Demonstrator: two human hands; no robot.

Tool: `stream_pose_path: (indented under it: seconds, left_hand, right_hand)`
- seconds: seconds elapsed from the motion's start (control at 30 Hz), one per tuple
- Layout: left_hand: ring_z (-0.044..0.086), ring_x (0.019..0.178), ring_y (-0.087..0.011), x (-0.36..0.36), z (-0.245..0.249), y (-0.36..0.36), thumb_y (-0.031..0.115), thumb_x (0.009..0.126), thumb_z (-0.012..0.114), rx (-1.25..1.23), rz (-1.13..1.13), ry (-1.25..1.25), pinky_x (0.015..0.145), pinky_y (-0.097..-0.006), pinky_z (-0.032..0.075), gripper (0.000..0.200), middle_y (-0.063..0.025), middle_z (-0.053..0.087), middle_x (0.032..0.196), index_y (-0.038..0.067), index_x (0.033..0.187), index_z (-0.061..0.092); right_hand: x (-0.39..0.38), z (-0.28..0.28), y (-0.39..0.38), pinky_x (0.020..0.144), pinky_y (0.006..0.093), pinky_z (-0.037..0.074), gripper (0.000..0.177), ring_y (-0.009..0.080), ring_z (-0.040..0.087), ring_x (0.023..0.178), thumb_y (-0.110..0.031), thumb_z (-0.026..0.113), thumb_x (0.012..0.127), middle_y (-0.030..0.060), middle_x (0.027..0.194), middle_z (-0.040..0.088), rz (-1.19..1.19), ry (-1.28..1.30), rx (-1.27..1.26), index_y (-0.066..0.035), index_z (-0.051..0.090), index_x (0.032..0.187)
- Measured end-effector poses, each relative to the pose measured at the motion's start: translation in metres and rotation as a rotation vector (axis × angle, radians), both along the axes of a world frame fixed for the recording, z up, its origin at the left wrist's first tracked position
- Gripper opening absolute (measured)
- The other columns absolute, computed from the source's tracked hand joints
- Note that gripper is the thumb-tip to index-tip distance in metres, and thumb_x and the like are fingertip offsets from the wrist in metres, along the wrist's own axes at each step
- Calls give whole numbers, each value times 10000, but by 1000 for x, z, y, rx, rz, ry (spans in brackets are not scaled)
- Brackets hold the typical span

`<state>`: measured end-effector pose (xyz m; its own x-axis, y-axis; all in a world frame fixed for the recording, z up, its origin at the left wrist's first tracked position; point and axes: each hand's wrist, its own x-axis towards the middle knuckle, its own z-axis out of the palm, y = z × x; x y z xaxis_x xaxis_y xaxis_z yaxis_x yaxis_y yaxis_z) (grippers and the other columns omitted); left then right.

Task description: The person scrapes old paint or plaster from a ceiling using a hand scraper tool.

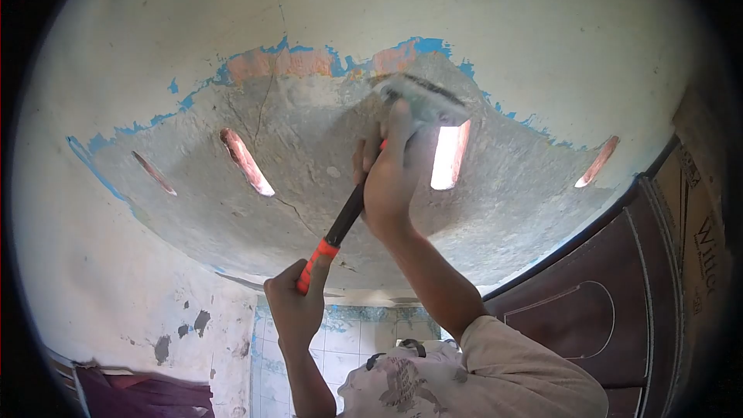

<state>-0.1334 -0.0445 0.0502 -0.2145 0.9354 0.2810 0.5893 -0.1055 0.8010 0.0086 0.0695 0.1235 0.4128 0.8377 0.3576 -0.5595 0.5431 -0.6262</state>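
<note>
Recording from largest to smallest: pale wall spans most of the view, with a thin crack running through its far part. Set into it, a broad grey stripped patch, bordered on its far side by ragged blue paint and pinkish areas; another crack crosses its left half. On the right stands a dark brown panel with a curved raised line, and beside it, at the far right, a printed brown carton. Near side: a light shirt on the person, sleeve on the right, print at the middle. Tiles show between the two forearms; purple cloth lies at near left.

Long-handled tool slants across the middle, its head to the far right and its butt to the near left. Right hand has its fingers wrapped around the shaft close behind the head. Left hand grasps the red grip at the near end, fingers curled tight. Tool head is blurred, in front of the grey patch, just at the far end of a bright slot; contact with the surface cannot be told.

Three other slots: reddish-edged one left of the tool, narrow one farther left, slanted one at right. Dark spots mark the wall at near left.
</note>
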Motion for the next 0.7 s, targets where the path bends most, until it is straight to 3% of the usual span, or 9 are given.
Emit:
stream_pose_path:
  seconds: [0.07, 0.3, 0.47, 0.57, 0.67, 0.7]
  left_hand:
    - [295, 555, -62, -3, -15, 1, 364, 1002, 642, -16, 12, -49, 493, -315, 211, 553, 34, 330, 536, 0, 622, 470]
    - [297, 542, -66, 10, 12, 3, 369, 988, 661, 37, -33, -51, 483, -315, 228, 548, 10, 331, 523, -9, 629, 493]
    - [276, 544, -84, 10, -64, 0, 325, 965, 695, 27, 25, -170, 471, -337, 246, 501, -46, 298, 520, -23, 651, 514]
    - [337, 527, -88, 35, -127, 3, 310, 1002, 624, 7, 57, -245, 477, -357, 286, 461, -52, 374, 514, -17, 699, 506]
    - [418, 522, -102, 69, -168, 0, 312, 1064, 491, -65, -54, -535, 485, -336, 335, 469, -30, 469, 551, -3, 717, 512]
    - [486, 515, -126, 76, -170, -3, 387, 1093, 398, -150, -161, -639, 491, -325, 394, 475, -16, 524, 608, 10, 859, 569]
  right_hand:
    - [-1, -9, 0, 372, 248, 320, 352, 87, 357, 424, -384, 517, 1058, -23, 604, 386, 18, -57, 1, -126, 408, 844]
    - [13, 14, -2, 367, 253, 298, 385, 85, 349, 420, -383, 514, 1062, -30, 560, 345, -7, -10, -14, -127, 405, 796]
    - [2, -34, -2, 395, 263, 322, 389, 88, 389, 440, -370, 485, 1073, -19, 547, 382, 96, -149, -92, -113, 417, 788]
    - [6, -82, -9, 450, 272, 369, 363, 86, 442, 482, -331, 478, 1077, 0, 601, 468, 143, -388, -210, -87, 445, 810]
    - [23, -133, -34, 524, 276, 397, 318, 83, 472, 549, -272, 475, 1077, 1, 641, 491, 185, -679, -145, -49, 474, 850]
    - [33, -148, -43, 536, 274, 394, 307, 82, 471, 562, -257, 472, 1078, -3, 639, 483, 197, -783, -133, -42, 476, 859]
